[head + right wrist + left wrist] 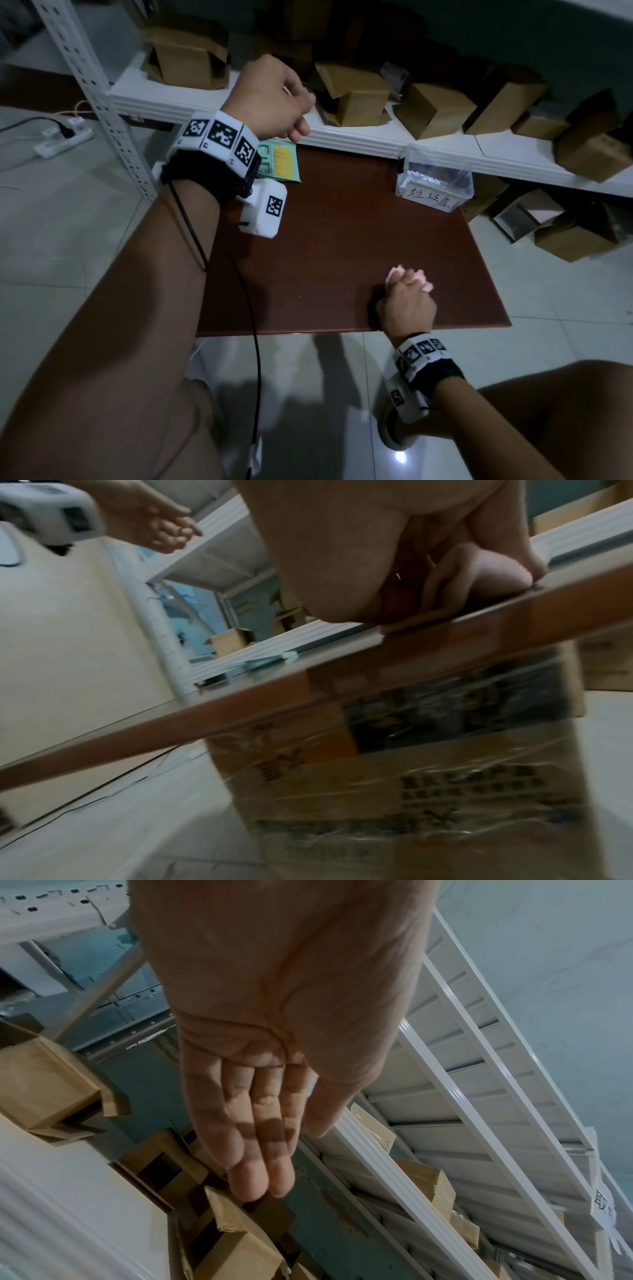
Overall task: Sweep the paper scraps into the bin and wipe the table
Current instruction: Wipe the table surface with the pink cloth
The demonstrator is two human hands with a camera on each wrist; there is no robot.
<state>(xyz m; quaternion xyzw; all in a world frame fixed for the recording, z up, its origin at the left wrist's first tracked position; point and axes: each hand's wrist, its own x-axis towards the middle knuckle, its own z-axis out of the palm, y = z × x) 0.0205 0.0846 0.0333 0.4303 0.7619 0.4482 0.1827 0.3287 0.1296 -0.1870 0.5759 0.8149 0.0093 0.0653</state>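
Observation:
A dark brown table (342,240) fills the middle of the head view. My right hand (406,301) grips a crumpled pink cloth (424,281) and presses it onto the table near the front edge. The right wrist view shows the right hand (359,561) with the pink cloth (486,572) bunched under its fingers at the table's rim (308,696). My left hand (274,99) hovers above the far left corner, holding nothing; the left hand (260,1123) shows straight fingers. A clear labelled bin (433,185) with scraps inside stands at the far right of the table.
A green dustpan with a yellow brush (279,161) lies at the table's far left. Behind the table a white shelf (342,137) carries several cardboard boxes (356,92). A metal rack post (102,102) and a power strip (65,133) are at the left. A taped box (411,764) sits under the table.

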